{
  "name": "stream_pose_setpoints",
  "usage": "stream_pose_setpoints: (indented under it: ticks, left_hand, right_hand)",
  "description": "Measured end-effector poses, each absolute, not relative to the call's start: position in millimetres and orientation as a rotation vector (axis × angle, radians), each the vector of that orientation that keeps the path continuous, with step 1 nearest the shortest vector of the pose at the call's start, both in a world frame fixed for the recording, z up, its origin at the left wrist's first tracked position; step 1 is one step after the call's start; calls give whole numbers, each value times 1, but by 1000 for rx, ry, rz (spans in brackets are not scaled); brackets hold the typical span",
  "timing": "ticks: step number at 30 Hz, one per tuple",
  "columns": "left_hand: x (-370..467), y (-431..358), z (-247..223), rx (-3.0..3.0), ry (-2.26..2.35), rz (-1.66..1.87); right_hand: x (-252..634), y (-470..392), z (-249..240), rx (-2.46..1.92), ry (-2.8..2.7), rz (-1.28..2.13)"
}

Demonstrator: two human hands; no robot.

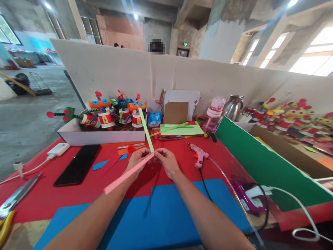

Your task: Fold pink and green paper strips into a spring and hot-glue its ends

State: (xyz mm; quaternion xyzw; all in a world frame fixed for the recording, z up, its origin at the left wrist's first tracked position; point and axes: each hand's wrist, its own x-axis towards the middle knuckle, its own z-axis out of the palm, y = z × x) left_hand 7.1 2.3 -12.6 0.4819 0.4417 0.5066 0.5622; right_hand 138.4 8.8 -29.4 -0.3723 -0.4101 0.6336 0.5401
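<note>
Work at centre: pinches, with bent thumb and forefinger of left hand [139, 159] and right hand [167, 162] nearly tip to tip, the meeting ends of a pale green paper strip [146, 130] and a pink paper strip [130, 172]; cannot tell which strip under which fingertip

Strips: flat, narrow, straight-edged, matte; green pointing far and slightly left, pink slanting near and left above the left forearm, forming a sharp corner at the fingertips

Underneath: smooth red tabletop [85, 191], with matte blue sheet [177, 215] on the near side below the forearms

Right of the hands: pink glue gun [200, 157] of moulded plastic, with thin black cord and clear, glossy rod trailing from the rear

Left: glossy black phone [77, 166], rectangular, next to white plastic charger [59, 149]; at near left, scissors [18, 198] with steel blades and yellow handles

Far left: shallow white box [119, 138] with cup figures [106, 119] in red and white, orange tubular heads, zigzag folded limbs

Far centre: light green sheet [182, 130] under loose green strips, before upright brown cardboard [176, 111]

Far right: translucent pink bottle [215, 110] beside shiny steel jug [235, 105]; nearer, open box with flat green wall [260, 173]
</note>
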Motion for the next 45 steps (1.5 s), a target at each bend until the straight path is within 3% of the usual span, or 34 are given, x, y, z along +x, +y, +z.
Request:
stream_pose_setpoints:
  ticks: [7, 31, 45]
  left_hand:
    - [8, 3, -12, 1133, 1070, 1197]
    - [11, -3, -7, 1252, 1015, 1171]
    - [4, 5, -15, 1327, 1219, 1297]
  right_hand:
    - [138, 8, -28, -934, -1072, 1370]
    - [139, 13, -30, -901, -752, 1417]
    - [140, 7, -26, -978, -1100, 1309]
